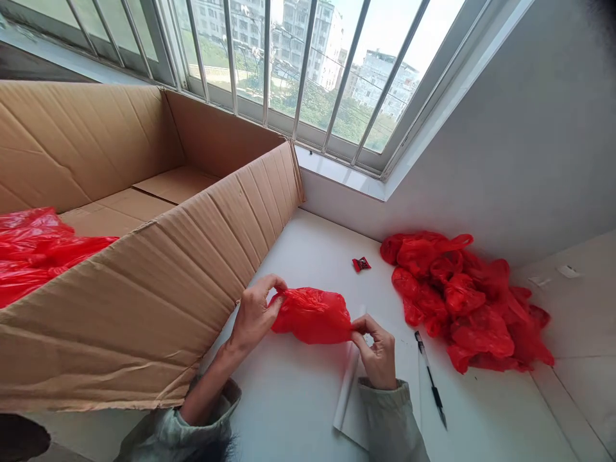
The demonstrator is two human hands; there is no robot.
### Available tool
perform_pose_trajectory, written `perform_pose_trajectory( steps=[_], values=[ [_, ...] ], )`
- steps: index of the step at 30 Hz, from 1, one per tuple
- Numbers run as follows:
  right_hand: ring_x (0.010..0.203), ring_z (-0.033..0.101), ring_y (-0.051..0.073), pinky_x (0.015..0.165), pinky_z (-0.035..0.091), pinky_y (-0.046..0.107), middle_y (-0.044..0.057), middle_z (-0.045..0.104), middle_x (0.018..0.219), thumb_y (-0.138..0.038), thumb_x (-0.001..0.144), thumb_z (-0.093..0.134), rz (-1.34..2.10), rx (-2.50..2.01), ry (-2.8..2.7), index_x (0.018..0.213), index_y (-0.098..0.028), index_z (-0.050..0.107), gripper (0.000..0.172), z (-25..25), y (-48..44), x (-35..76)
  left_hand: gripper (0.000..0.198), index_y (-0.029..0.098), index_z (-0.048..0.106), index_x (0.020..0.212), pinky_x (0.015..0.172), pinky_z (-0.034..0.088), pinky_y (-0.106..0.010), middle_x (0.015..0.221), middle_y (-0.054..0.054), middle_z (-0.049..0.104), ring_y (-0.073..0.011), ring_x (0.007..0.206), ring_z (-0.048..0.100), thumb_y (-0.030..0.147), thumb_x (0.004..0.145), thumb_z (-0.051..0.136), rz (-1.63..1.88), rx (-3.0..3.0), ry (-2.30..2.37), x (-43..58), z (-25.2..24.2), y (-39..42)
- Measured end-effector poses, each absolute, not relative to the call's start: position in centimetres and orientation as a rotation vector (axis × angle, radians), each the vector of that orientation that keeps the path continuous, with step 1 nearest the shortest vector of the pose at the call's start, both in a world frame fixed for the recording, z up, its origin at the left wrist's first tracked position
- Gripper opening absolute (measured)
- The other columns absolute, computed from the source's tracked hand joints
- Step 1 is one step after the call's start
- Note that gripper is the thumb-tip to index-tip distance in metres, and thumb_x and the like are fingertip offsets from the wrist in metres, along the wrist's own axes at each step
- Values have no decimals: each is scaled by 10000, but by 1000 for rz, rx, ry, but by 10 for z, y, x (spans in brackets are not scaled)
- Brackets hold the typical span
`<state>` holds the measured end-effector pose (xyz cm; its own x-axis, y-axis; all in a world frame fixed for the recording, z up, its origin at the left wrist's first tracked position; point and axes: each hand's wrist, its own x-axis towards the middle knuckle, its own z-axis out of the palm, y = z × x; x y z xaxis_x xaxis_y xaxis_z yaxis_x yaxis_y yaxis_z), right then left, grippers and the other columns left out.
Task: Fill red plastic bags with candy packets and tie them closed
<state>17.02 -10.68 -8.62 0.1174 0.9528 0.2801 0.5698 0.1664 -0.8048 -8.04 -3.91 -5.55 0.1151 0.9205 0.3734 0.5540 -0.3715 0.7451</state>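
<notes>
A crumpled red plastic bag [312, 314] is stretched between my two hands, just above the white table. My left hand [255, 314] pinches its left end between thumb and fingers, close beside the cardboard box. At the bag's right end, my right hand [376, 351] pinches a corner, above a white paper notebook or sheet [353, 410]. To the right lies a heap of knotted or bunched red plastic bags [462, 295]. Whether anything is inside the held bag I cannot tell.
A large open cardboard box [144, 289] fills the left side, with flattened red plastic bags [38, 250] inside it. A small red wrapped candy [360, 264] lies near the wall. A black pen [430, 378] rests right of my right hand. Behind is a barred window [308, 77].
</notes>
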Motion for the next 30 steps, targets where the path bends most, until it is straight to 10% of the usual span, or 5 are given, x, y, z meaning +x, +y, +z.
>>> perform_pose_trajectory(
  steps=[3, 8, 15, 23, 30],
  values=[
    [699, 552, 168, 671, 453, 285, -8, 579, 704, -156, 705, 500, 564, -1498, -1629, 757, -200, 577, 103, -81, -110, 185, 239, 199, 532, 891, 830, 498, -344, 897, 3, 625, -161, 837, 603, 49, 746, 418, 1148, 1921, 1452, -82, -53, -40],
    [1201, 482, 268, 986, 422, 431, 98, 540, 1281, -210, 720, 605, 536, -1316, -1824, 1300, -223, 468, 597, -68, -108, 163, 492, 202, 499, 1131, 1044, 395, -436, 1218, -68, 557, -250, 1258, 397, -1, 687, 445, 914, 2407, 941, -70, -40, -57],
    [833, 599, 204, 795, 464, 342, 41, 685, 840, -281, 867, 555, 355, -1479, -1607, 879, -221, 664, 125, -73, -107, 144, 158, 240, 634, 921, 1021, 329, -503, 868, -8, 681, -217, 985, 547, 193, 924, 484, 874, 2544, 969, -64, -48, -57],
    [737, 597, 172, 670, 453, 258, 28, 664, 802, -268, 787, 477, 452, -1617, -1018, 881, -175, 613, 189, -79, -112, 158, 157, 196, 587, 773, 656, 404, -244, 739, 16, 567, -132, 705, 502, 270, 895, 522, 1432, 1445, 1069, -68, -45, -52],
    [894, 619, 199, 760, 512, 321, 81, 618, 1100, -176, 640, 520, 448, -1573, -1054, 1202, -187, 485, 563, -84, -110, 168, 93, 195, 522, 758, 798, 431, -309, 764, -21, 595, -194, 880, 546, 224, 777, 437, 1494, 1215, 741, -72, -41, -56]
  ],
)
